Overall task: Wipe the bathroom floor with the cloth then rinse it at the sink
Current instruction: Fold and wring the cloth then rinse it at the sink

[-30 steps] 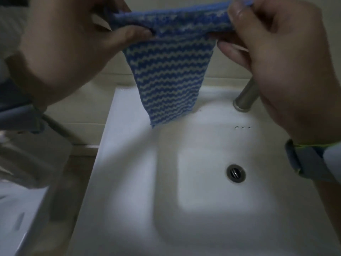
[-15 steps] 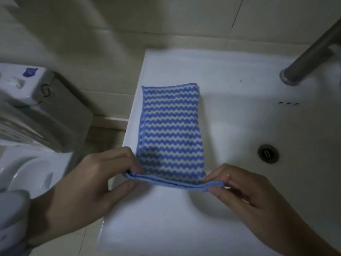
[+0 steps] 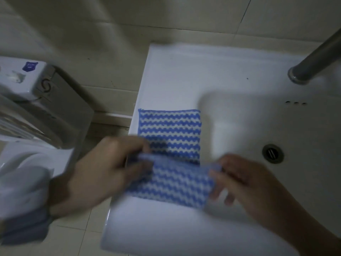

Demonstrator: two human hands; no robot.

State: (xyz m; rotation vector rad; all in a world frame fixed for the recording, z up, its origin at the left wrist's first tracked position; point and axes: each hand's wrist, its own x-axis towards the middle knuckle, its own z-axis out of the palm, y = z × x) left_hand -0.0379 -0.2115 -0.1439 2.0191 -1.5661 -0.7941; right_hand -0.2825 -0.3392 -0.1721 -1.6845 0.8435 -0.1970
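Observation:
A blue and white zigzag-striped cloth (image 3: 171, 133) lies on the left rim of the white sink (image 3: 184, 74). Its near part is lifted and folded over toward the far part. My left hand (image 3: 103, 172) pinches the near left corner of the cloth. My right hand (image 3: 245, 183) pinches the near right corner. Both hands are blurred by motion. The far half of the cloth lies flat on the rim beside the basin.
The sink drain (image 3: 272, 154) sits at the right, with three overflow holes (image 3: 296, 103) above it. A grey metal faucet (image 3: 317, 63) rises at the top right. A white toilet with its cistern (image 3: 36, 84) stands left of the sink. Beige tiles cover wall and floor.
The cloth went from hanging over the basin to lying flat on the sink's left rim. Both hands now lift its near edge and fold it over toward the wall.

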